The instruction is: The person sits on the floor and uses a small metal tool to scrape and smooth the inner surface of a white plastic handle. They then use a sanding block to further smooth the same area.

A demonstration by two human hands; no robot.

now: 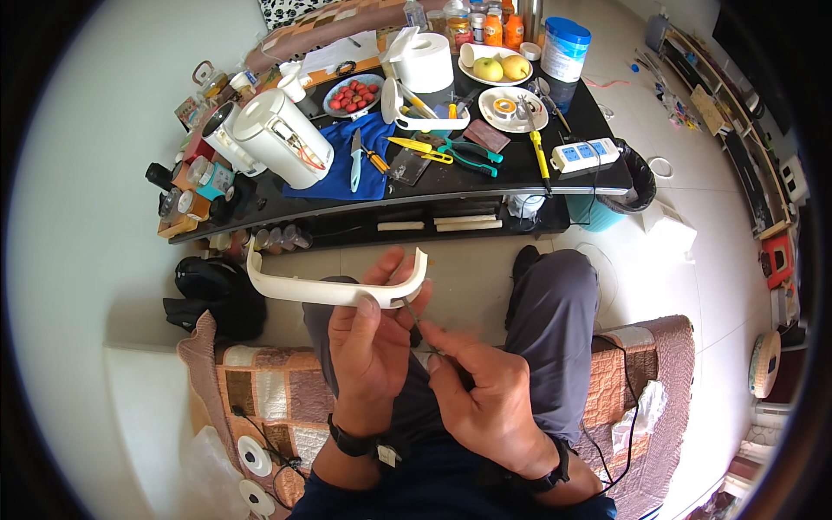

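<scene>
My left hand (366, 357) grips a white curved plastic handle cover (312, 290) near its right end, thumb on the near face. The cover is held above my lap, its two ends bent away from me. In my right hand (484, 396) is a thin metal tool (411, 312), its tip touching the cover beside a small opening near the bend. My fingers hide most of the tool, so its exact kind is unclear. On the table beyond stands a white electric kettle (283, 140), its side exposing wires and internal parts.
On the black table (260, 214) lie a knife (356, 159), green-handled pliers (471, 156), yellow tweezers (419, 146), and a yellow soldering iron (539, 156). A power strip (585, 155) sits at the right edge, above a bin (598, 208). Cables (627, 403) lie on the quilted seat (611, 416).
</scene>
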